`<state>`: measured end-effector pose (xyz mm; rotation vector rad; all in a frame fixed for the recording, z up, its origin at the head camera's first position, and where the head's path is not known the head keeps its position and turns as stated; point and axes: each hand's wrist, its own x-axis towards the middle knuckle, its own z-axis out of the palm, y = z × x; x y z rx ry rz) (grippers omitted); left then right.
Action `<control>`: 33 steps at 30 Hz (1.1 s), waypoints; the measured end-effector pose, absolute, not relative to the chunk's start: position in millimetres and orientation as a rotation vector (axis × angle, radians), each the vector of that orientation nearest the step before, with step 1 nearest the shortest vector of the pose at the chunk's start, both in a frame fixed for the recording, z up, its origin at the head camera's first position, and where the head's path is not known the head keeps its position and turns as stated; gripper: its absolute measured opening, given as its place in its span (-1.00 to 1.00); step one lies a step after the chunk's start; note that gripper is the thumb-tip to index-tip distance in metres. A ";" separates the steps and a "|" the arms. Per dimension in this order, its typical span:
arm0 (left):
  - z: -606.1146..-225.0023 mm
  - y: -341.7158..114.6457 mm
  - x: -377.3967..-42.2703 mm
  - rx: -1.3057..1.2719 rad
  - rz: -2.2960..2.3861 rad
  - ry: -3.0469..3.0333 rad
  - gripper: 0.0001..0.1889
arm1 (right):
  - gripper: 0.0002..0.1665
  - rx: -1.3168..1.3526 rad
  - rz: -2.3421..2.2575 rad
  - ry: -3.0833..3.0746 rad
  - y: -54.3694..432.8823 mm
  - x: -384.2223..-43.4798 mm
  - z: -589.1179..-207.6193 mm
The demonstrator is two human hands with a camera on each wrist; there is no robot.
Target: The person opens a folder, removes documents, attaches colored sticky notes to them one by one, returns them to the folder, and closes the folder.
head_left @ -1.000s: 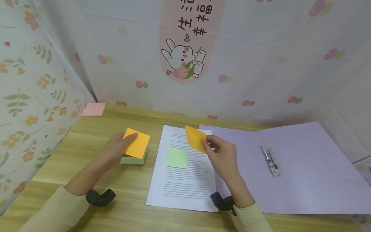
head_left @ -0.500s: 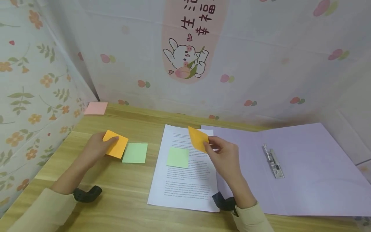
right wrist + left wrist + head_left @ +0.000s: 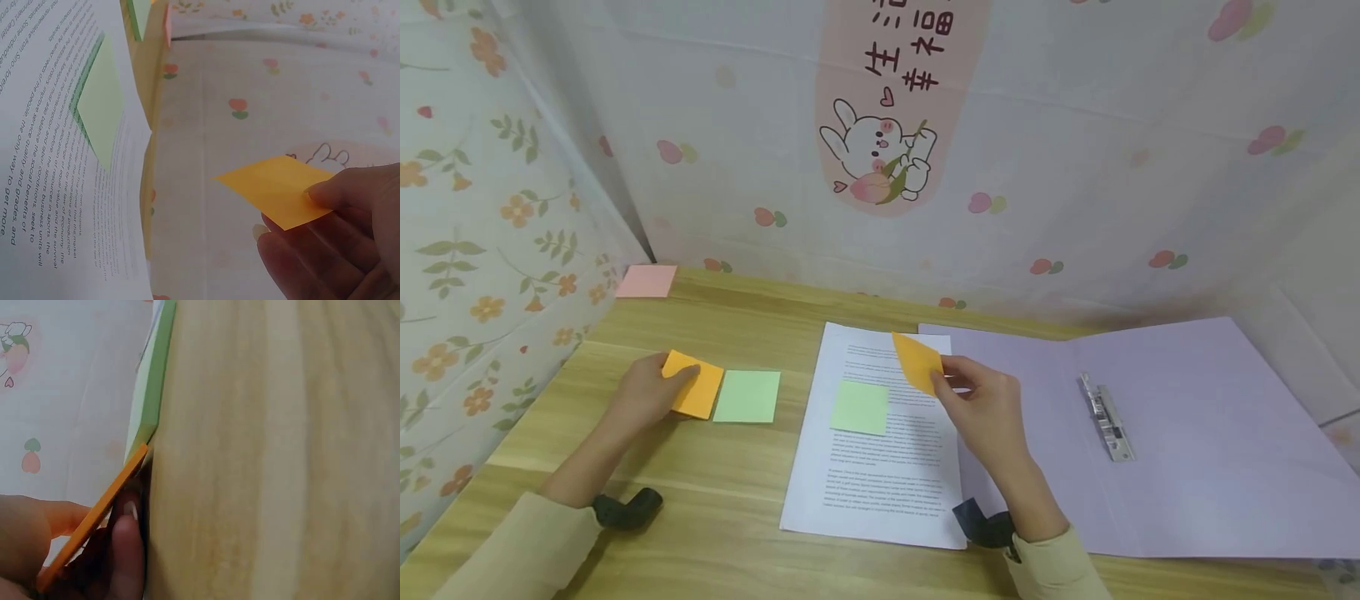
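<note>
My left hand grips an orange sticky note pad, thumb on top and fingers beneath. In the left wrist view the pad is tilted, one edge low beside the green pad. That green sticky note pad lies on the table just right of it. My right hand pinches a single orange sticky note by its edge, above the printed paper. A green sticky note lies on that paper; the right wrist view shows one edge of this note lifted.
A pink sticky note pad lies at the table's back left corner. To the right, an open lilac folder with a metal clip reaches partly under the paper. Patterned cloth hangs behind and at the left of the wooden table.
My left hand has moved left and down with the orange pad, from over the green pad to beside it. My right hand, holding the orange note, has shifted only slightly.
</note>
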<state>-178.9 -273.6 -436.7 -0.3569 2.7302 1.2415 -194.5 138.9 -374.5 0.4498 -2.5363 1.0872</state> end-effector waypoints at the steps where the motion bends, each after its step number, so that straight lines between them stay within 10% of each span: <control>1: -437.3 -273.9 -178.9 -0.347 1.223 2.735 -0.33 | -0.72 0.451 1.084 -2.536 139.0 -194.4 -374.8; 33: -384.1 -214.6 -171.3 -0.012 0.722 2.960 -0.17 | -0.79 0.461 0.754 -2.607 148.2 -193.6 -388.1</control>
